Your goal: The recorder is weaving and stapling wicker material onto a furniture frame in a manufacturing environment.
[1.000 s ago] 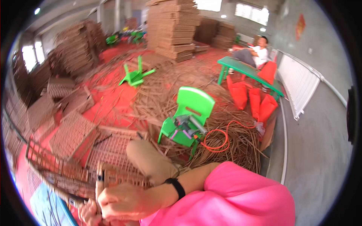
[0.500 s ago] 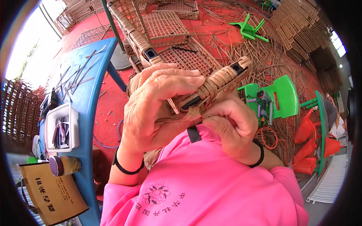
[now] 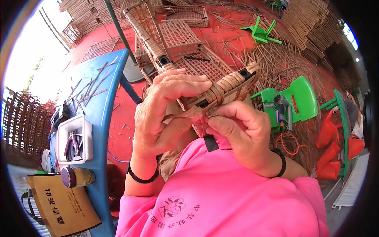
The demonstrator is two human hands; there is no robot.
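Observation:
A black frame wrapped in tan woven strip [image 3: 228, 83] is held up in front of my chest, with bare dark tube showing near its corner and end. My left hand [image 3: 156, 114] closes over the corner, fingers across the top and thumb below. From the underside of that corner comes a flat tan strip [image 3: 196, 112]. My right hand [image 3: 245, 136] is closed in a pinch by the strip's end, just below the wrapped bar. Its fingertips partly hide what they grip. Another wrapped bar [image 3: 145, 37] of the frame reaches away beyond my left hand.
On my left stands a blue table [image 3: 103, 93] with loose strips, a white bin [image 3: 89, 134] and a jar [image 3: 81, 177]. A green chair [image 3: 304, 98] at right carries a power tool [image 3: 281, 108]. Strips litter the red floor near woven panels [image 3: 179, 33].
The view has shifted slightly, so the table and chairs sit further right. My right hand's pinch has moved slightly around the strip under the corner; my left hand keeps its grip.

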